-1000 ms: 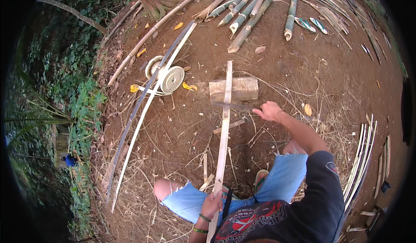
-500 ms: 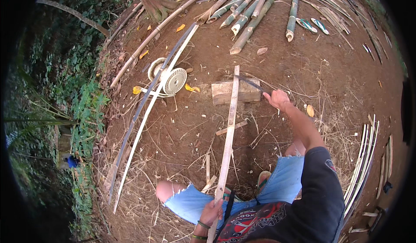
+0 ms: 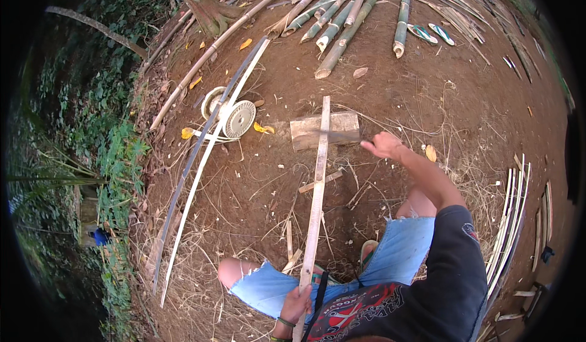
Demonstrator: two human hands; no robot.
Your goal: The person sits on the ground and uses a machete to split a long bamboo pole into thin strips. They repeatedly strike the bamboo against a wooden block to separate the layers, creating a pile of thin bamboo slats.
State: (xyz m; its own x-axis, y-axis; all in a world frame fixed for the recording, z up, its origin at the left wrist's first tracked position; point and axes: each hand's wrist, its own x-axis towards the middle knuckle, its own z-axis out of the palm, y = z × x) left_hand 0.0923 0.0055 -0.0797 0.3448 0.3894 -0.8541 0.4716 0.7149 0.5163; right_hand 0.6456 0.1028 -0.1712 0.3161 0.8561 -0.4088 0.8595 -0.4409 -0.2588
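Note:
Close to my body, my left hand (image 3: 295,306) is closed around the lower end of a long split bamboo strip (image 3: 317,205). The strip runs away from me, and its far end lies across a wooden block (image 3: 305,133) on the ground. My right hand (image 3: 384,145) is closed on the handle of a knife (image 3: 343,136), right of the block. The knife's dark blade is smeared by motion and points left, meeting the strip over the block; whether it passes over or under the strip I cannot tell.
Left stands a white reel (image 3: 239,118) with two long strips (image 3: 201,165) lying over it. Bamboo poles (image 3: 351,31) and a pair of sandals (image 3: 431,34) lie at the back. More thin strips (image 3: 508,220) rest at the right. Fibre shavings litter the soil around my knees.
My right hand and the knife have come nearer to me along the strip, from close to its far end. My left hand keeps its grip. The whole view has shifted slightly.

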